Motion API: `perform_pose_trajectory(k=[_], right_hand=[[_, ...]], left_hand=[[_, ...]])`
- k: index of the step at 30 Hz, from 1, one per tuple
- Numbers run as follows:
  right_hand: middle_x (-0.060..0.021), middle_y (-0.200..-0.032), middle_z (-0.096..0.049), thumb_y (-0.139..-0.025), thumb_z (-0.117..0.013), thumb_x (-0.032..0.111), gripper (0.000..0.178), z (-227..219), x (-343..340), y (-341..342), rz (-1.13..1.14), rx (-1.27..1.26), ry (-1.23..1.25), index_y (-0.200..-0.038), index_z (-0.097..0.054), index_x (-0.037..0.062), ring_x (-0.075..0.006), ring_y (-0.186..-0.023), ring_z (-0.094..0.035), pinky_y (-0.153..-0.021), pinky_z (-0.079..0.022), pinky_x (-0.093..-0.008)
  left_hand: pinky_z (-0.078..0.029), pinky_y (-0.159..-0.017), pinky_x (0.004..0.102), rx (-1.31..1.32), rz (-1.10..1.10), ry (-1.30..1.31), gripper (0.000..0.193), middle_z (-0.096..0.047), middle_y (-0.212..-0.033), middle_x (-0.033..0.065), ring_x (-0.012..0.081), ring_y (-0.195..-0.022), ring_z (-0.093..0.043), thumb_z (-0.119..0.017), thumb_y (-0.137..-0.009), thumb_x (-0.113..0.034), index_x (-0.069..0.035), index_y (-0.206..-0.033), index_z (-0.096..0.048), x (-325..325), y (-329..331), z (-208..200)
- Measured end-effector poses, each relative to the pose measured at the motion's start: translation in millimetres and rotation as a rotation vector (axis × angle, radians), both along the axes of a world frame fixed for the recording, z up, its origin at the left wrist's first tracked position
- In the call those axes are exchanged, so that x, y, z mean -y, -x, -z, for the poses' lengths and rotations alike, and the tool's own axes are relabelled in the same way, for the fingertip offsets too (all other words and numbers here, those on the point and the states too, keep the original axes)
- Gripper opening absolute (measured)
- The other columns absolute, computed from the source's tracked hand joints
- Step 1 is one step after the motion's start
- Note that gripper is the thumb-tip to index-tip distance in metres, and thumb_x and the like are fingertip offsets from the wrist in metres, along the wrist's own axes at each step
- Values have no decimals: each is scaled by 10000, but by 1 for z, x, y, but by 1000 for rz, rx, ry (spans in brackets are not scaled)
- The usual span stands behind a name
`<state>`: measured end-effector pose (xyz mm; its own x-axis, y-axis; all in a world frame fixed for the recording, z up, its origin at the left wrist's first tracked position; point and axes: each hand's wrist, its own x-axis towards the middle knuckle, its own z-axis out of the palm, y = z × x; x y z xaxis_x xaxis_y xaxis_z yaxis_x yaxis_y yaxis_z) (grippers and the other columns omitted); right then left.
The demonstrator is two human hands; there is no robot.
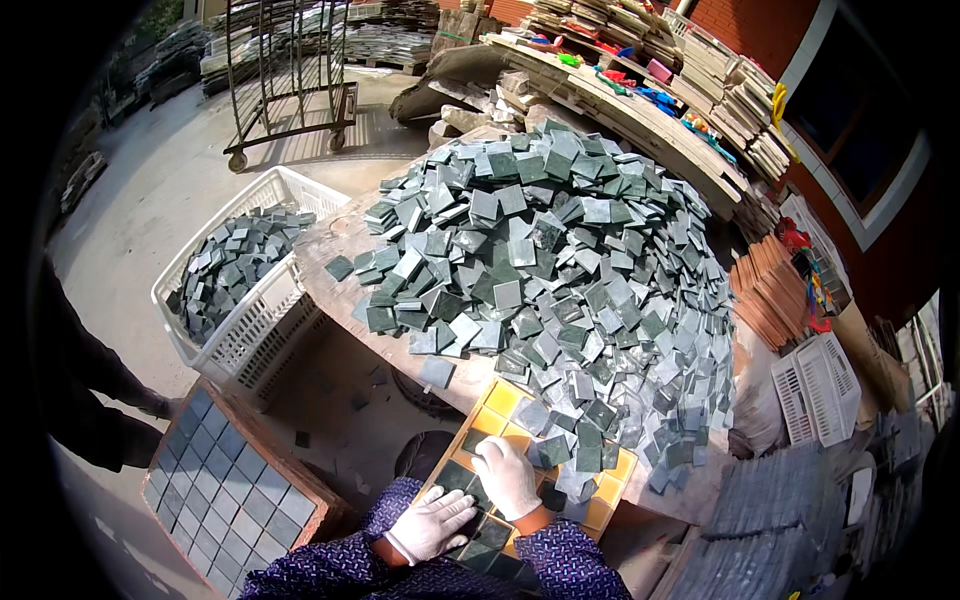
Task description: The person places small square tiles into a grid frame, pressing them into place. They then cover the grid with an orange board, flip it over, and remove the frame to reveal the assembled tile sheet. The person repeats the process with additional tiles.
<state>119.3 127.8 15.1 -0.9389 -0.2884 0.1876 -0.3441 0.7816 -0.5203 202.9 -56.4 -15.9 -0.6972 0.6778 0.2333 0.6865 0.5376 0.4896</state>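
A yellow grid tray (503, 399) lies before me at the table's near edge, some of its square cells filled with dark green-grey stone tiles (455, 477). My left hand (433, 525), in a white glove, rests flat with fingers stretched over the filled cells. Just right of it, my right hand (507, 478), also gloved, is bent down at the tray with its fingers drawn together. Whatever it may hold is hidden under the fingers. Several loose tiles (589, 446) lie over the tray's right part, beside my right hand, spilling from a big tile heap (540, 250).
A white plastic crate (260, 350) of tiles stands left of the table. Below it is a stack topped with neatly laid square tiles (225, 465). Another person's dark-clothed legs (85, 380) are at far left. A wheeled rack (290, 125), another white crate (815, 390) and grey stacks (750, 545) surround the table.
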Motion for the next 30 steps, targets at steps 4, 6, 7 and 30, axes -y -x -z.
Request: perform_pose_trajectory(k=[4,6,7,30], right_hand=[[-124,-1138,-551,-801,-706,221,373,-4,5,-11,50,-49,6,-1111,-575,62,-328,-999,-594,-832,-497,-402],[-145,-1160,-553,-810,-702,215,416,-11,1,-1,86,51,-32,-1161,-558,45,-348,-1018,-588,-843,-493,-412],[-145,-1158,-560,-806,-706,213,411,-4,-1,3,61,73,-25,-1158,-562,57,-351,-1029,-585,-848,-490,-417],[-139,-1042,-563,-787,-707,145,339,7,-59,-106,178,65,66,-1098,-598,68,-324,-948,-596,-774,-508,-405]], left_hand=[[-423,-1010,453,67,-135,-197,405,-593,-1239,166,341,-1179,-549,-654,-859,-247,-20,-1190,-602,21,-8,-12],[-439,-995,439,78,-218,-280,377,-598,-1213,175,361,-1162,-551,-672,-835,-187,-10,-1161,-606,24,-2,-21],[-443,-990,436,49,-254,-306,372,-598,-1209,174,373,-1151,-552,-684,-814,-152,-11,-1149,-609,25,0,-19],[-201,-1127,543,24,-224,158,725,-356,-1475,184,392,-1385,-276,-604,-841,-467,-58,-1406,-407,-18,66,-3]])
